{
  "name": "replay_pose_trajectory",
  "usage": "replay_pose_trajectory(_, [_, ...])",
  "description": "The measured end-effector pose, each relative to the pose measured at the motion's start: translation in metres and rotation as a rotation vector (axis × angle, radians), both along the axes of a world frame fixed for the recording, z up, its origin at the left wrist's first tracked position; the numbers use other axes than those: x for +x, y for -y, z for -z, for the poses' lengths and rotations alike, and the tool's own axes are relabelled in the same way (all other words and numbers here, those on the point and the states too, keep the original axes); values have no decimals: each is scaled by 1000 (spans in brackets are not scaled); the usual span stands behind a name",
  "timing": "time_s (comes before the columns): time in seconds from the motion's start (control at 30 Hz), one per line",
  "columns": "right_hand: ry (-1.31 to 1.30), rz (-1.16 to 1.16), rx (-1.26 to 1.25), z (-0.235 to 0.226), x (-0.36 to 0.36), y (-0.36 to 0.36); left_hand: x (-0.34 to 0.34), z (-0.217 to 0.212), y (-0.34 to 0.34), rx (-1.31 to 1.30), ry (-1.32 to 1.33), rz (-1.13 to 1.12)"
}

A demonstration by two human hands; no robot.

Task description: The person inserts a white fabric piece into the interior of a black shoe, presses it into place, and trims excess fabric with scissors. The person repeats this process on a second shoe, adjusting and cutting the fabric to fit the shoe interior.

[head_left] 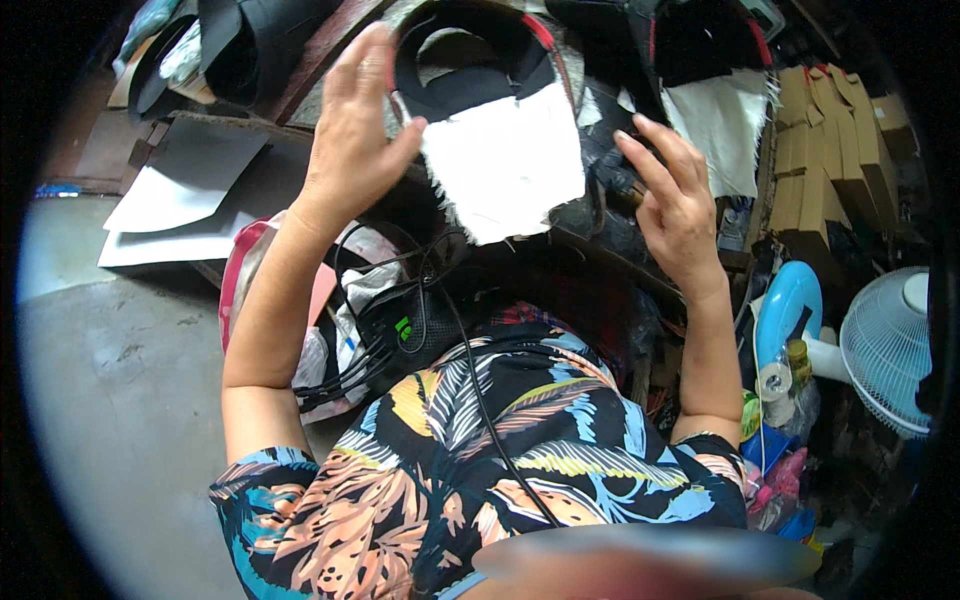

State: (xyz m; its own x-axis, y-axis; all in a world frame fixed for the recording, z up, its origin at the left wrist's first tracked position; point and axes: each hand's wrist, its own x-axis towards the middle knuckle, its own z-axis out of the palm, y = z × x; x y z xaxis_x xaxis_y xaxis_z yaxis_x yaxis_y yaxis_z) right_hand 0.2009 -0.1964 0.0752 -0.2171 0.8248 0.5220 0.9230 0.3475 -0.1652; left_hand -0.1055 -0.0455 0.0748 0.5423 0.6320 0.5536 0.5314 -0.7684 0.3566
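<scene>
In front of me lies a rounded black piece with red trim (462, 92), which looks like a shoe upper. A frayed white cloth (505, 165) hangs from its near side. My left hand (358, 125) is raised at its left edge, fingers stretched out and thumb apart; whether it touches the edge I cannot tell. To the right of the cloth, my right hand (675, 195) hovers apart from it, some fingers extended and others bent, with nothing in it. Farther right is a similar black piece (700, 45) with its own white cloth (715, 125).
White sheets (180, 200) lie at the left, near more black pieces (255, 50). Brown cardboard boxes (830, 150) are stacked at the right, above a blue and white fan (885, 350). A bag with black cables (405, 320) sits by my left arm.
</scene>
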Motion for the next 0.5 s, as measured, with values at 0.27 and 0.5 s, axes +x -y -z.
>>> replay_pose_trajectory(0.27, [400, -323, -53, 8, -11, -88, -13, 10, 2, -22, -502, 336])
replay_pose_trajectory(0.5, [203, -337, -122, 28, 7, -81, -28, 59, -4, 108, -223, 304])
